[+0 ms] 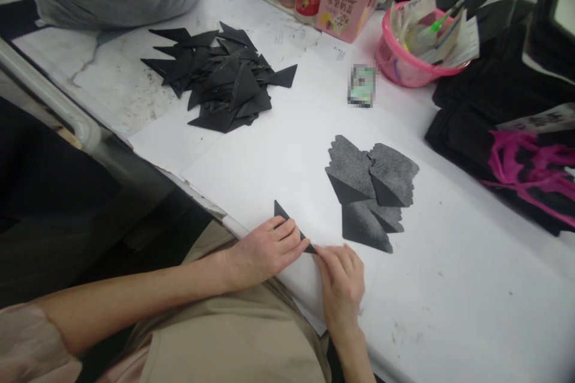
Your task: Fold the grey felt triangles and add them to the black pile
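At the bench's (449, 287) near edge the left hand (265, 251) lay flat and open on a black triangle (282, 213), the right hand (341, 281) at its tip, pinching or merely pressing I couldn't tell, with a few greyed pieces (371, 191) laid out beside it and a big heap (220, 81) waiting beyond.

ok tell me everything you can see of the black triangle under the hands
The black triangle is a small, thin, flat piece, matte like fabric or card. It lies on the white sheet near its front edge. The left hand lies on it, covering its middle; the right hand touches its right corner with fingertips.
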`<state>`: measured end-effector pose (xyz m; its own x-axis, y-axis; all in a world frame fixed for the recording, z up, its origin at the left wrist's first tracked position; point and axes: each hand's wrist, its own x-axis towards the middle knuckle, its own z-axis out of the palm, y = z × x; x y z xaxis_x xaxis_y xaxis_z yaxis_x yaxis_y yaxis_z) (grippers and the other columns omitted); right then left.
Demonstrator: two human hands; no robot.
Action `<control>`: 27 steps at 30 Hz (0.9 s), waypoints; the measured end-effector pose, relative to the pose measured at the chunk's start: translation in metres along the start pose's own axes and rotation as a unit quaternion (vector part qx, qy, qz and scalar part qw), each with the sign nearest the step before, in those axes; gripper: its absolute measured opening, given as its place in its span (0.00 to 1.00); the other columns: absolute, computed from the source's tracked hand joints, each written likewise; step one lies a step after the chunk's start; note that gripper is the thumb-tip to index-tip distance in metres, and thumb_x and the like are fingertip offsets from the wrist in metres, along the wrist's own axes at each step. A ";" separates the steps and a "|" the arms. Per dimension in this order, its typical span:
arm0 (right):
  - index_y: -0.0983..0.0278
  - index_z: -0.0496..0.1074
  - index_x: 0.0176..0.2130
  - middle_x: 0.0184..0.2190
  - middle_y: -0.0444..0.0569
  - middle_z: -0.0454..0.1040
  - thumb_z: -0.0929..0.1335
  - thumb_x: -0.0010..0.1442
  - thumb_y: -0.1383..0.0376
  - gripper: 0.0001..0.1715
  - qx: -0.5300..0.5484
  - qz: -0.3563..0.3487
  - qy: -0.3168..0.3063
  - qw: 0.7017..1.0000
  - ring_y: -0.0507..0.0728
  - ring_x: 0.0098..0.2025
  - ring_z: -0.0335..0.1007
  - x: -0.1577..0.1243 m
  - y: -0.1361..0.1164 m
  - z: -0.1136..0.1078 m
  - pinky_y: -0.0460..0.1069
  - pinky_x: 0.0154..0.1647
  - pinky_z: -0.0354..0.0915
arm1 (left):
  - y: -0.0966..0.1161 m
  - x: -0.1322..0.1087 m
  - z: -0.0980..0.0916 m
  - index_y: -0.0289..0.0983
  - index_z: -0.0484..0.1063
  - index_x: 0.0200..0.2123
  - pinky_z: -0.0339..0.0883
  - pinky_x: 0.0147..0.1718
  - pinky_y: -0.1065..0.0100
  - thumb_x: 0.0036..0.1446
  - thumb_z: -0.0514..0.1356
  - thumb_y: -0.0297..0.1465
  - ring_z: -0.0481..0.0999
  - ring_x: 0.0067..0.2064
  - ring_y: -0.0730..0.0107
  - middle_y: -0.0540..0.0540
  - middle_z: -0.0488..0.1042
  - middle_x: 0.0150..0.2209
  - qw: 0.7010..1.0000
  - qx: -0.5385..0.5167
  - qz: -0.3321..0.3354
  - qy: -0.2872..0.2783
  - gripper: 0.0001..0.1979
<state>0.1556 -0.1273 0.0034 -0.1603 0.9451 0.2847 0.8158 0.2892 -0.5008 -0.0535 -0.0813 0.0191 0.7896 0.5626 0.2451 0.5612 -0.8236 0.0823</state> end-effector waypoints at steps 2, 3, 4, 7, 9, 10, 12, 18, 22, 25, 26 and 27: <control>0.60 0.74 0.42 0.34 0.45 0.72 0.68 0.61 0.68 0.08 -0.001 0.022 0.009 1.000 0.54 0.41 0.65 -0.001 -0.001 0.000 0.55 0.53 0.61 | 0.000 0.002 -0.001 0.33 0.66 0.54 0.64 0.53 0.56 0.64 0.54 0.25 0.68 0.55 0.58 0.39 0.71 0.49 1.000 -0.005 -0.002 -0.004 0.16; 0.60 0.74 0.41 0.34 0.45 0.72 0.68 0.61 0.68 0.08 0.000 0.025 0.013 1.000 0.54 0.41 0.65 -0.002 -0.001 -0.001 0.54 0.51 0.62 | 0.000 0.003 -0.001 0.33 0.67 0.54 0.63 0.53 0.57 0.64 0.54 0.24 0.68 0.55 0.59 0.39 0.71 0.49 1.000 -0.010 -0.003 -0.006 0.15; 0.59 0.75 0.40 0.34 0.45 0.72 0.68 0.61 0.69 0.07 0.002 0.024 0.016 1.000 0.54 0.41 0.65 -0.002 -0.002 -0.001 0.54 0.51 0.62 | -0.001 0.003 0.000 0.32 0.67 0.54 0.63 0.54 0.57 0.64 0.53 0.24 0.68 0.55 0.60 0.40 0.71 0.50 1.000 -0.016 -0.003 -0.007 0.15; 0.59 0.75 0.40 0.33 0.45 0.71 0.67 0.61 0.71 0.09 0.004 0.009 0.024 1.000 0.54 0.40 0.64 -0.003 -0.001 -0.001 0.54 0.50 0.63 | -0.001 0.004 0.002 0.32 0.67 0.53 0.62 0.55 0.59 0.65 0.53 0.24 0.68 0.55 0.63 0.41 0.71 0.50 0.999 -0.036 0.004 -0.005 0.14; 0.58 0.75 0.41 0.33 0.45 0.71 0.67 0.62 0.71 0.11 0.000 -0.002 0.024 1.000 0.54 0.40 0.64 -0.003 -0.001 -0.001 0.55 0.51 0.63 | -0.001 0.004 0.003 0.33 0.67 0.54 0.61 0.55 0.58 0.65 0.53 0.24 0.68 0.55 0.63 0.42 0.71 0.50 0.999 -0.046 0.008 -0.007 0.14; 0.58 0.75 0.41 0.33 0.45 0.71 0.67 0.62 0.72 0.11 -0.003 -0.007 0.022 1.000 0.54 0.39 0.64 -0.004 0.000 0.000 0.55 0.51 0.63 | -0.001 0.004 0.004 0.33 0.67 0.54 0.61 0.55 0.58 0.65 0.53 0.25 0.68 0.55 0.63 0.42 0.71 0.50 0.999 -0.049 0.008 -0.008 0.15; 0.58 0.75 0.42 0.33 0.46 0.71 0.67 0.62 0.72 0.12 -0.010 -0.015 0.018 1.000 0.54 0.39 0.64 -0.005 0.002 0.000 0.56 0.51 0.64 | -0.001 0.003 0.005 0.34 0.66 0.54 0.61 0.55 0.58 0.65 0.53 0.25 0.67 0.55 0.62 0.42 0.71 0.50 0.999 -0.050 0.010 -0.012 0.15; 0.58 0.75 0.45 0.34 0.46 0.72 0.66 0.61 0.74 0.16 -0.026 -0.046 0.012 0.999 0.54 0.40 0.64 -0.010 0.006 0.001 0.57 0.54 0.65 | 0.000 0.002 0.005 0.34 0.66 0.54 0.62 0.55 0.57 0.65 0.53 0.25 0.67 0.56 0.62 0.41 0.71 0.50 0.999 -0.034 0.019 -0.015 0.15; 0.58 0.74 0.48 0.35 0.46 0.71 0.66 0.62 0.74 0.17 -0.029 -0.044 0.002 0.999 0.54 0.42 0.64 -0.013 0.006 0.000 0.57 0.56 0.64 | 0.001 0.002 0.004 0.34 0.66 0.55 0.63 0.54 0.56 0.65 0.54 0.25 0.67 0.56 0.60 0.41 0.71 0.50 0.999 -0.032 0.023 -0.015 0.16; 0.57 0.74 0.49 0.36 0.46 0.71 0.65 0.62 0.74 0.19 -0.023 -0.035 -0.006 0.999 0.54 0.42 0.65 -0.013 0.006 -0.001 0.57 0.56 0.64 | 0.001 0.002 0.004 0.35 0.65 0.55 0.63 0.54 0.56 0.65 0.54 0.26 0.67 0.56 0.60 0.41 0.71 0.50 0.999 -0.032 0.022 -0.019 0.16; 0.57 0.74 0.49 0.36 0.46 0.71 0.65 0.62 0.74 0.19 -0.017 -0.031 -0.008 0.999 0.54 0.42 0.65 -0.014 0.006 -0.002 0.58 0.56 0.64 | 0.001 0.002 0.004 0.35 0.65 0.55 0.63 0.55 0.56 0.65 0.54 0.26 0.66 0.56 0.60 0.41 0.71 0.51 0.999 -0.031 0.022 -0.021 0.16; 0.57 0.74 0.49 0.36 0.46 0.71 0.65 0.62 0.74 0.19 -0.008 -0.026 -0.007 1.000 0.54 0.42 0.65 -0.014 0.006 -0.003 0.58 0.56 0.64 | 0.001 0.002 0.004 0.34 0.65 0.56 0.63 0.55 0.56 0.65 0.53 0.26 0.66 0.56 0.59 0.41 0.71 0.51 0.999 -0.031 0.022 -0.021 0.16</control>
<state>0.1642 -0.1388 -0.0014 -0.2110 0.9309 0.2980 0.8148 0.3359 -0.4724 -0.0507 -0.0807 0.0158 0.8243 0.5264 0.2084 0.5098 -0.8502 0.1313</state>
